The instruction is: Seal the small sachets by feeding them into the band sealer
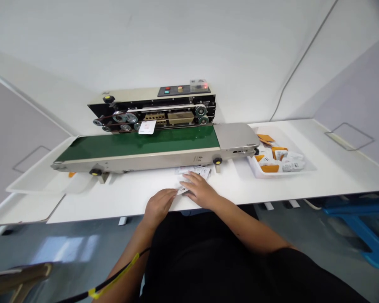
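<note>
Near the table's front edge, the fingers of my left hand [159,205] are closed on the edge of a small white printed packet [182,190]. My right hand [199,189] lies over the same packet, its fingers spread and touching it. Partly under the right fingers, more white printed packets [202,171] lie on the table, up against the sealing machine's conveyor. A white packet with a reddish print [147,127] sits at the sealing machine [151,110], tilted over the green belt [142,142].
To the right stands a white plastic tray [255,171] with several orange and white packets [279,160]. Another white tray [28,185] is at the belt's left end, with something orange beside it. A blue stool [360,231] is at the lower right. A red light glows on the machine.
</note>
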### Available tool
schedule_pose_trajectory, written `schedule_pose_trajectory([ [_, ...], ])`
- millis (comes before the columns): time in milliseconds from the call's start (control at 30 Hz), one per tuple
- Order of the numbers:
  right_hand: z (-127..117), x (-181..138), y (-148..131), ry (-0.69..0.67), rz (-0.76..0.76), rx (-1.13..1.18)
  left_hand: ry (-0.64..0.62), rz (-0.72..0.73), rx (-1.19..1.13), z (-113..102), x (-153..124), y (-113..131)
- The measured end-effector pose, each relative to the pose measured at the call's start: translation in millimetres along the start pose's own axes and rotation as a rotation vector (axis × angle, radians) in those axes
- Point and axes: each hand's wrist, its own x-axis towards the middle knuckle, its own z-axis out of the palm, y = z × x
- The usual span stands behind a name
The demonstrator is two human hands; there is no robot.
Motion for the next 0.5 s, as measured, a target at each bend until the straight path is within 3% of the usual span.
schedule_pose_trajectory([
  [100,2.2,4.9,-5.2,0.088,-0.011,-0.076,0.033,-0.086,-0.008,-1.8,-5.3,-2.6],
  [267,-14.7,13.7,-11.1,0.057,-0.075,0.021,0.058,-0.187,-0.068,-2.6,-9.4,-5.5],
  [367,-51.0,22.1,-2.5,0.187,0.127,0.242,0.141,-0.254,-0.144,-1.7,-7.8,-5.4],
  [500,-119.3,51.4,25.3,0.533,0.481,0.550,0.176,-0.291,-0.168,-1.1,-2.7,-6.2],
])
